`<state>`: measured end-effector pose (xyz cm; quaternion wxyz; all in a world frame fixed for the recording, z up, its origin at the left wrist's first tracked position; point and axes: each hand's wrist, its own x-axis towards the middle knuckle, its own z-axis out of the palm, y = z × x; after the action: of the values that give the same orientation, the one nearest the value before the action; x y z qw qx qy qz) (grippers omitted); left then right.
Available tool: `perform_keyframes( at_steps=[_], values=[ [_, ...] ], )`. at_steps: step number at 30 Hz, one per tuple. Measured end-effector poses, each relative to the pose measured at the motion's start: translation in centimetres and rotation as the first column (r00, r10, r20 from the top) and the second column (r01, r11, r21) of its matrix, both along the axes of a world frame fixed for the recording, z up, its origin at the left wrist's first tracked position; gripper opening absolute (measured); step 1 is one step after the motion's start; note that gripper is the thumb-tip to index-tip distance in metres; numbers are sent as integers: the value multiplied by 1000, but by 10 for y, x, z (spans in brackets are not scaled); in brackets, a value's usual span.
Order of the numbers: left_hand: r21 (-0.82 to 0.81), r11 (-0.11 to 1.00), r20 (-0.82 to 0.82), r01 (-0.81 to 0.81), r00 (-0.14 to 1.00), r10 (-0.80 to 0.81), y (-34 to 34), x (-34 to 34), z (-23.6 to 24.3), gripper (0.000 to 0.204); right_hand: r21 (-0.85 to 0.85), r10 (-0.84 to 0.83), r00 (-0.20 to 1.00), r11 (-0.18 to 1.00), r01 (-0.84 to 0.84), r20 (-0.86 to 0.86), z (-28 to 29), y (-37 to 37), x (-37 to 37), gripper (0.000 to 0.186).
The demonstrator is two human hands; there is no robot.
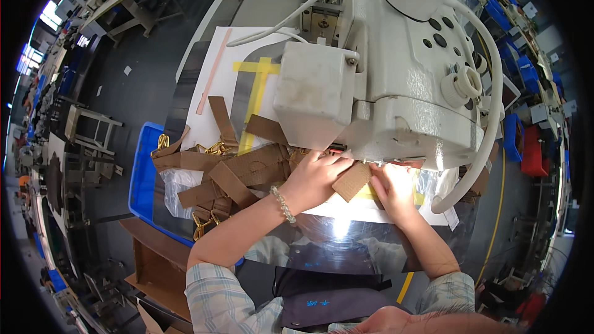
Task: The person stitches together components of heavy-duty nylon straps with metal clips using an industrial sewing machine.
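Note:
A tan woven strap piece [351, 180] lies angled beneath the head of a white sewing machine [408, 124]. My left hand [314, 180] grips it near its upper left end, fingers curled at the machine's lower edge. My right hand [395, 188] is just right of the piece, thumb beside it, other fingertips partly hidden under the machine head, so its grip is unclear. Several brown straps [232, 176] with gold hooks [216, 148] are heaped left of my left hand, on a white sheet marked with yellow tape [260, 68].
A blue bin [142, 154] sits at the table's left, above an open cardboard box [154, 260]. A white hose [489, 167] curves down the machine's right side. A stool [93, 125] stands left; worktables, blue bins and a red bin [534, 151] line both sides.

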<state>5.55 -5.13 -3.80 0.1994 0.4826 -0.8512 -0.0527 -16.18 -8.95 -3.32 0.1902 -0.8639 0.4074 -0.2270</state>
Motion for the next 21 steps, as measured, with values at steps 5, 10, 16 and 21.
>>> perform_keyframes(
  at_steps=[5, 10, 16, 21],
  values=[
    [1, 1000, -94, -25, 995, 25, -2, -1, -5, 35, -15, -56, 998, 998, 56, 32, 2, 3, 8, 18],
    [4, 1000, -42, -5, 999, 6, -5, -1, -4, 30, -59, -40, 996, 997, 45, 75, 4, 0, 12, 16],
    [10, 1000, -124, -9, 992, 11, -4, -3, -3, 25, -9, -43, 987, 999, 45, 156, 0, 1, 13, 14],
    [65, 998, -105, 18, 994, -12, 0, -1, -10, 26, -176, 44, 994, 984, -26, 103, -3, 0, 9, 19]
  ],
)
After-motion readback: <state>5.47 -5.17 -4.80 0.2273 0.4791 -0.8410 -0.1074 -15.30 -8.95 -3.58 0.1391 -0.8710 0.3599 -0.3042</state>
